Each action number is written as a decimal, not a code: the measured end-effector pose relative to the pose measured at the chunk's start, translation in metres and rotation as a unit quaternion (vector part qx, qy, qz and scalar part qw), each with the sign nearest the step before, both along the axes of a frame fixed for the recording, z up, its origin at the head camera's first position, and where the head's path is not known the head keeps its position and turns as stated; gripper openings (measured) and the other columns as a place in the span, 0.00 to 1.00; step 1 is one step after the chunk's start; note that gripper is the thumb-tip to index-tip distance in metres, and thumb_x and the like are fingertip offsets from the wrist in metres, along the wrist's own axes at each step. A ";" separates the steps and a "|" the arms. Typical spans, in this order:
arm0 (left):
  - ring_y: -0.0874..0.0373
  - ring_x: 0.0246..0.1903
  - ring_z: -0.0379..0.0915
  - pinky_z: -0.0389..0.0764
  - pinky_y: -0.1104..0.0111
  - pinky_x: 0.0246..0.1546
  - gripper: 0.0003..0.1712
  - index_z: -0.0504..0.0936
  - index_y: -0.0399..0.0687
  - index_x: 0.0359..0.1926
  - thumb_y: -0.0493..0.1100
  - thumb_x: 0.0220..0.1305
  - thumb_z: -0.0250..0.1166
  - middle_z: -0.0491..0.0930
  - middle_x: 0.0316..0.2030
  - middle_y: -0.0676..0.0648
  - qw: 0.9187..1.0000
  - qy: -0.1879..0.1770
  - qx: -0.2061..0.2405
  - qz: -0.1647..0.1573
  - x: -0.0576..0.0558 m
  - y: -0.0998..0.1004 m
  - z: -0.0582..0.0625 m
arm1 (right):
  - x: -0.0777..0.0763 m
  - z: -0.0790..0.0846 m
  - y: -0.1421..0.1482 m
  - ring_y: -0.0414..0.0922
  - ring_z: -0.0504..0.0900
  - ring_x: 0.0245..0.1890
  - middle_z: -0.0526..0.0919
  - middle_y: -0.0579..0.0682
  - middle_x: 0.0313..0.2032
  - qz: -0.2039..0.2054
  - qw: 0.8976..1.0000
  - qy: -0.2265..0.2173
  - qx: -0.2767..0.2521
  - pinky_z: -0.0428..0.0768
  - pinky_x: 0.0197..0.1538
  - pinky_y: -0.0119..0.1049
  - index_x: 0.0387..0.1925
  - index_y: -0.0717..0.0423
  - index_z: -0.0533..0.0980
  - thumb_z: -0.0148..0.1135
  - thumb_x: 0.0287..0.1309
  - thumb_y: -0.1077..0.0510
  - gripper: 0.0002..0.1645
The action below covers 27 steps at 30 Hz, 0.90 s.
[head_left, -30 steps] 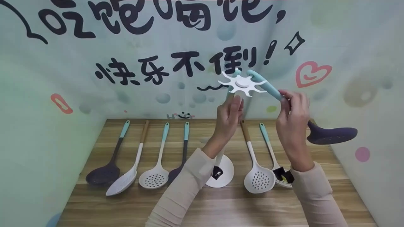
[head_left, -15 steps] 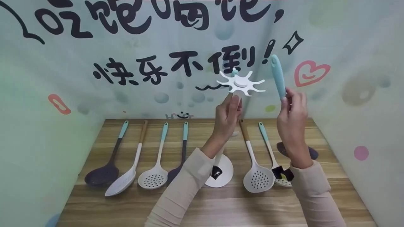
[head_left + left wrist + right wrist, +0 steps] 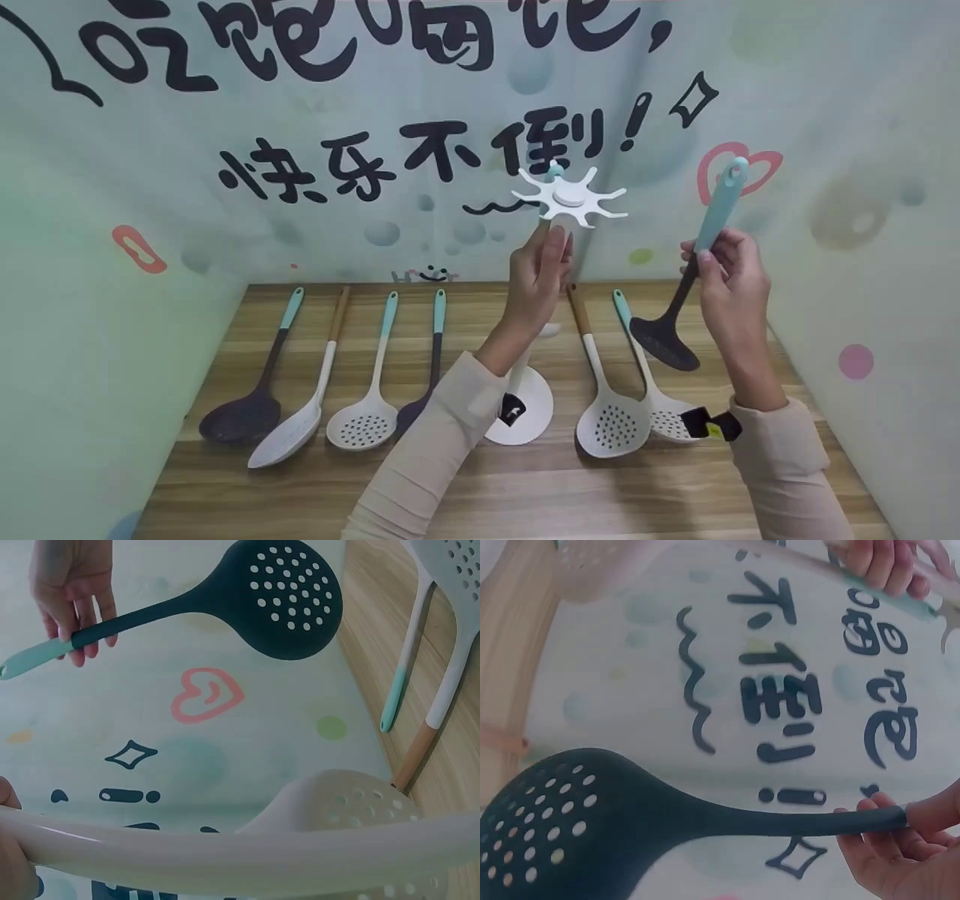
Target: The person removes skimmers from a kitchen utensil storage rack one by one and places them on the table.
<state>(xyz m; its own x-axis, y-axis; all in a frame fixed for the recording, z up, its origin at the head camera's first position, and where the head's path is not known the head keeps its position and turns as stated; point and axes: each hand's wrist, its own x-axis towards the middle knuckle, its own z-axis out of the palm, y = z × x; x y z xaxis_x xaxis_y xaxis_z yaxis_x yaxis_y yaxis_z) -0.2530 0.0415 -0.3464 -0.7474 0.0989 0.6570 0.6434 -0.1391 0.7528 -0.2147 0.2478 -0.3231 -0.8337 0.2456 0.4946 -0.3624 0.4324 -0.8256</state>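
Note:
My right hand (image 3: 739, 292) pinches a dark perforated skimmer (image 3: 666, 341) where its teal handle (image 3: 718, 214) meets the dark shaft. Handle up and head down, the skimmer is held in the air, its holes plain in the right wrist view. My left hand (image 3: 536, 274) grips a white utensil stand high on its pole (image 3: 225, 862), just under the star-shaped hook rack (image 3: 570, 196). By the left hand's fingers in the right wrist view is a teal handle (image 3: 892, 600); a white perforated skimmer (image 3: 315, 799) hangs behind the pole. The round white base (image 3: 536, 420) is on the table.
Left of the stand, dark and white ladles and skimmers lie in a row, including a white slotted spoon (image 3: 289, 435) and a white skimmer (image 3: 364, 429). Two more white skimmers lie right of it, one brown-handled (image 3: 592, 352). A printed cloth (image 3: 337, 240) backs the table.
The right hand has turned the dark skimmer from handle leaning left beside the rack to upright with its head down, and has moved right and slightly down. The left hand keeps its grip.

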 end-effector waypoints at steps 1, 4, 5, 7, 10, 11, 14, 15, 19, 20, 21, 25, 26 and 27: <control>0.62 0.15 0.58 0.62 0.76 0.16 0.42 0.68 0.36 0.32 0.74 0.62 0.37 0.62 0.18 0.51 1.000 -0.002 0.001 -0.002 0.000 0.000 0.000 | 0.000 -0.001 0.005 0.36 0.80 0.42 0.79 0.47 0.42 -0.010 1.000 -0.004 0.007 0.76 0.49 0.24 0.54 0.64 0.63 0.45 0.66 0.65 0.16; 0.58 0.15 0.58 0.62 0.75 0.16 0.42 0.67 0.36 0.31 0.74 0.62 0.37 0.61 0.18 0.53 1.000 -0.005 0.001 -0.006 0.000 0.000 -0.001 | 0.001 -0.004 0.022 0.33 0.80 0.42 0.80 0.48 0.42 -0.042 0.998 -0.017 0.031 0.76 0.50 0.24 0.54 0.62 0.65 0.48 0.65 0.65 0.16; 0.58 0.15 0.58 0.62 0.75 0.16 0.42 0.67 0.36 0.31 0.74 0.62 0.37 0.61 0.18 0.53 1.000 -0.004 0.001 -0.007 -0.001 0.000 -0.001 | 0.002 -0.005 0.027 0.32 0.79 0.42 0.80 0.49 0.43 -0.053 0.997 -0.022 0.041 0.76 0.49 0.23 0.54 0.62 0.65 0.49 0.65 0.64 0.17; 0.59 0.15 0.58 0.62 0.75 0.16 0.42 0.67 0.36 0.31 0.74 0.62 0.38 0.62 0.18 0.53 1.000 -0.003 0.001 -0.008 -0.001 0.000 -0.001 | 0.003 -0.006 0.038 0.31 0.78 0.42 0.80 0.49 0.43 -0.070 0.995 -0.034 0.057 0.76 0.48 0.22 0.54 0.61 0.66 0.52 0.64 0.63 0.17; 0.64 0.15 0.58 0.62 0.75 0.16 0.41 0.67 0.36 0.31 0.73 0.63 0.38 0.62 0.18 0.52 1.000 0.001 0.003 -0.008 -0.001 0.000 -0.001 | 0.003 -0.010 0.054 0.29 0.77 0.40 0.80 0.46 0.42 -0.088 0.992 -0.050 0.071 0.75 0.44 0.18 0.53 0.61 0.67 0.55 0.62 0.63 0.18; 0.65 0.15 0.58 0.62 0.75 0.16 0.41 0.67 0.36 0.31 0.73 0.63 0.38 0.62 0.18 0.52 1.000 0.002 0.004 -0.009 -0.001 -0.001 -0.001 | 0.003 -0.011 0.059 0.28 0.77 0.40 0.80 0.45 0.42 -0.093 0.991 -0.054 0.077 0.75 0.43 0.17 0.53 0.61 0.67 0.56 0.61 0.62 0.18; 0.65 0.15 0.58 0.62 0.75 0.16 0.41 0.67 0.35 0.31 0.73 0.62 0.39 0.62 0.18 0.52 1.000 0.001 0.007 -0.011 0.000 -0.001 -0.001 | 0.000 -0.018 0.073 0.26 0.75 0.38 0.77 0.41 0.40 -0.111 0.987 -0.068 0.091 0.73 0.40 0.14 0.52 0.62 0.67 0.58 0.60 0.62 0.19; 0.65 0.14 0.58 0.63 0.75 0.16 0.41 0.67 0.35 0.31 0.73 0.62 0.39 0.62 0.18 0.52 1.000 -0.001 0.008 -0.013 0.000 -0.001 -0.001 | -0.001 -0.022 0.077 0.26 0.74 0.38 0.76 0.40 0.39 -0.118 0.986 -0.074 0.097 0.73 0.39 0.14 0.52 0.62 0.67 0.58 0.60 0.61 0.19; 0.66 0.14 0.58 0.63 0.76 0.16 0.42 0.68 0.35 0.32 0.73 0.62 0.39 0.63 0.18 0.48 1.000 -0.004 0.008 -0.013 0.000 -0.001 -0.001 | -0.007 -0.036 0.092 0.23 0.71 0.35 0.75 0.40 0.38 -0.136 0.979 -0.102 0.116 0.71 0.37 0.13 0.52 0.63 0.66 0.58 0.60 0.60 0.21; 0.66 0.14 0.58 0.63 0.76 0.16 0.42 0.68 0.35 0.32 0.74 0.62 0.39 0.63 0.18 0.47 1.000 -0.005 0.007 -0.013 0.000 -0.001 -0.001 | -0.008 -0.041 0.095 0.23 0.71 0.35 0.75 0.42 0.39 -0.138 0.977 -0.108 0.119 0.71 0.36 0.13 0.52 0.64 0.66 0.58 0.60 0.60 0.21; 0.66 0.14 0.58 0.63 0.76 0.16 0.42 0.67 0.35 0.32 0.74 0.62 0.39 0.63 0.18 0.47 1.000 -0.005 0.007 -0.014 0.000 -0.001 -0.001 | -0.010 -0.045 0.098 0.23 0.70 0.34 0.75 0.44 0.39 -0.139 0.976 -0.115 0.122 0.70 0.36 0.13 0.52 0.64 0.65 0.58 0.60 0.60 0.21; 0.66 0.14 0.58 0.63 0.76 0.17 0.42 0.67 0.35 0.32 0.74 0.62 0.39 0.62 0.17 0.45 1.000 -0.008 0.009 -0.022 0.000 0.000 -0.001 | -0.014 -0.061 0.108 0.23 0.68 0.34 0.76 0.55 0.44 -0.138 0.971 -0.146 0.131 0.69 0.35 0.12 0.54 0.65 0.63 0.56 0.61 0.60 0.22; 0.66 0.14 0.58 0.63 0.76 0.17 0.42 0.67 0.35 0.32 0.74 0.62 0.39 0.62 0.17 0.46 1.000 -0.008 0.009 -0.023 0.000 0.000 -0.001 | -0.014 -0.065 0.110 0.23 0.68 0.34 0.76 0.56 0.45 -0.139 0.969 -0.154 0.132 0.69 0.35 0.12 0.54 0.65 0.62 0.56 0.62 0.59 0.23; 0.66 0.14 0.58 0.63 0.76 0.17 0.42 0.67 0.35 0.32 0.74 0.62 0.39 0.62 0.18 0.46 1.000 -0.006 0.008 -0.021 0.000 0.000 -0.001 | -0.015 -0.068 0.112 0.23 0.67 0.34 0.76 0.57 0.45 -0.139 0.968 -0.162 0.133 0.68 0.36 0.13 0.54 0.65 0.62 0.55 0.62 0.59 0.23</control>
<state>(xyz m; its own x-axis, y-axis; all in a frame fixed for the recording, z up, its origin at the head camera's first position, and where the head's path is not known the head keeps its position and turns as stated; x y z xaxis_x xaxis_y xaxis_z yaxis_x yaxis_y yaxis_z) -0.2527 0.0417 -0.3470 -0.7506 0.1197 0.6498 0.6279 -0.1772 0.7579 -0.2294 0.3599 -0.3909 -0.8758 0.3825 0.2943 0.0577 0.6884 -0.7231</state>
